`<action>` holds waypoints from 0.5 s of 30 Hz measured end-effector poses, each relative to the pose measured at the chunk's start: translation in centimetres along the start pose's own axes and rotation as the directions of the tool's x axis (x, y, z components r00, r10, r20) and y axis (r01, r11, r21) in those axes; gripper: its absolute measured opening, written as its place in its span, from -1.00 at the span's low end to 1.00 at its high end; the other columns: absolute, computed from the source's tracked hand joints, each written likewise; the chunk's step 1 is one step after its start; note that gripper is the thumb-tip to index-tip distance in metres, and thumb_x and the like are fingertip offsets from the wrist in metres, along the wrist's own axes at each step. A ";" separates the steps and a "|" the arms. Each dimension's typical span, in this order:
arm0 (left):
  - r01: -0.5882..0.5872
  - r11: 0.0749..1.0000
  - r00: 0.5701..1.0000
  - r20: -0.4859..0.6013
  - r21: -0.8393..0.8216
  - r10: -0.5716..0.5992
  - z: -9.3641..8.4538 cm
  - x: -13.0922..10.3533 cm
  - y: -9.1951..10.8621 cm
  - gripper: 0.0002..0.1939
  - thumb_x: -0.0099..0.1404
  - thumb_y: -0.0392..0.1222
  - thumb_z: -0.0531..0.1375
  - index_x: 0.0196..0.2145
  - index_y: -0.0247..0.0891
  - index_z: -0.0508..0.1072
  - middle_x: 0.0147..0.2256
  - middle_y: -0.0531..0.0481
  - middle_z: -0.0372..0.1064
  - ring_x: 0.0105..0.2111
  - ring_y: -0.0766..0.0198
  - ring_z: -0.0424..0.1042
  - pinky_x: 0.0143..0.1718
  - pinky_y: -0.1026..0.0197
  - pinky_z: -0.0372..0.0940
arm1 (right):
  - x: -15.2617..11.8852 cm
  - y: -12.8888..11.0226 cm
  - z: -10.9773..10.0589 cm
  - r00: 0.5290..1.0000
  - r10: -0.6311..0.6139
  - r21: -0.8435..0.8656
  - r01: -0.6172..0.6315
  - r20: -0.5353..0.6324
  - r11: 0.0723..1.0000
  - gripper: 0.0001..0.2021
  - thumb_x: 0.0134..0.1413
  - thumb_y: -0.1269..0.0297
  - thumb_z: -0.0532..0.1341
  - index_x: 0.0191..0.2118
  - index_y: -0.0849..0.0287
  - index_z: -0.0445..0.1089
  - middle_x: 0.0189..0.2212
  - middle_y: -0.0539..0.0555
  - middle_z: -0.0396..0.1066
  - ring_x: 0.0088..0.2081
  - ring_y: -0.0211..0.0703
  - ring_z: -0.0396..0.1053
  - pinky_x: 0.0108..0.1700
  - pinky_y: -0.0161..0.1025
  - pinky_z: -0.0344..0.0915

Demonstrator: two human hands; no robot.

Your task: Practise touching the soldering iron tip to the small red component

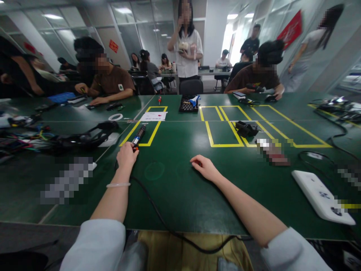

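My left hand (127,153) is closed around a black cylindrical tool (139,135) with a blue-and-white band and an orange part by my fingers. The tool lies tilted, its far end pointing away inside a yellow tape rectangle (154,132); its near end is hidden under my palm. My right hand (205,168) rests on the green table (175,203) with loosely bent fingers and nothing visible in them. A black cable (152,201) runs from beside my left wrist to the table's front edge.
A white sheet (153,116) lies beyond the tool. A black tray (188,103) with a blue-and-white item stands farther back. To the right are a black box-like part (246,128) and a white flat device (323,195). Tangled wires (34,137) spread at left. Co-workers sit opposite.
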State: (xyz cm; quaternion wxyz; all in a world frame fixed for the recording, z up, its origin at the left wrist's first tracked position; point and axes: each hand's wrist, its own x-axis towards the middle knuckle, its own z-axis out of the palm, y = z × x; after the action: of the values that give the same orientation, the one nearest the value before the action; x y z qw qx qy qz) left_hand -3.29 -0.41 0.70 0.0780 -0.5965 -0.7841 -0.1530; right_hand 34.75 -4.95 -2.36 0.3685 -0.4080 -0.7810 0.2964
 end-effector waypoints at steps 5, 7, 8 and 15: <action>-0.017 1.000 0.997 -0.071 -0.007 0.016 -0.7 -0.3 0.9 -0.74 0.37 -0.11 0.04 -0.12 -0.36 0.34 -0.07 -0.21 0.31 -0.09 0.04 0.32 -0.13 0.02 0.24 | 0.0 -0.1 0.0 1.000 0.001 -0.003 -0.001 0.004 1.000 -0.87 0.17 0.37 0.15 -0.20 0.18 0.42 -0.39 0.01 0.38 -0.39 -0.26 0.30 -0.29 -0.30 0.22; -0.046 0.996 0.994 -0.099 -0.078 0.038 -0.8 -0.6 2.2 -0.71 0.39 -0.10 0.01 -0.08 -0.33 0.35 -0.06 -0.18 0.34 -0.09 0.08 0.34 -0.10 0.06 0.25 | 0.0 -0.1 0.0 1.000 0.005 -0.003 -0.005 0.005 1.000 -0.87 0.17 0.37 0.15 -0.20 0.18 0.42 -0.39 0.01 0.38 -0.39 -0.26 0.30 -0.29 -0.30 0.23; -0.081 0.983 0.994 -0.087 -0.163 0.068 -0.9 -0.9 3.2 -0.71 0.38 -0.09 0.02 -0.07 -0.30 0.36 -0.08 -0.15 0.38 -0.11 0.12 0.36 -0.09 0.09 0.26 | 0.0 0.0 0.0 1.000 0.007 -0.003 -0.007 0.005 1.000 -0.87 0.17 0.36 0.15 -0.20 0.18 0.42 -0.38 0.01 0.38 -0.39 -0.26 0.30 -0.29 -0.30 0.23; -0.141 0.550 0.814 0.219 -0.823 0.537 -0.3 -5.5 12.9 -0.63 0.26 -0.03 0.13 -0.07 -0.28 0.48 -0.11 -0.12 0.48 -0.14 0.19 0.44 -0.10 0.17 0.30 | 0.0 0.0 0.1 1.000 -0.006 0.032 0.006 0.018 0.999 -0.80 0.14 0.39 0.15 -0.10 0.16 0.36 -0.37 -0.01 0.38 -0.40 -0.28 0.30 -0.30 -0.32 0.23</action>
State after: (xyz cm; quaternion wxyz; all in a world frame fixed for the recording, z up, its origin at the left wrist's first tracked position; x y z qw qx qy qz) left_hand 10.56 -2.42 1.22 -0.3403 -0.7321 -0.4993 -0.3145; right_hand 34.73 -4.97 -2.43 0.3688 -0.3969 -0.7806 0.3116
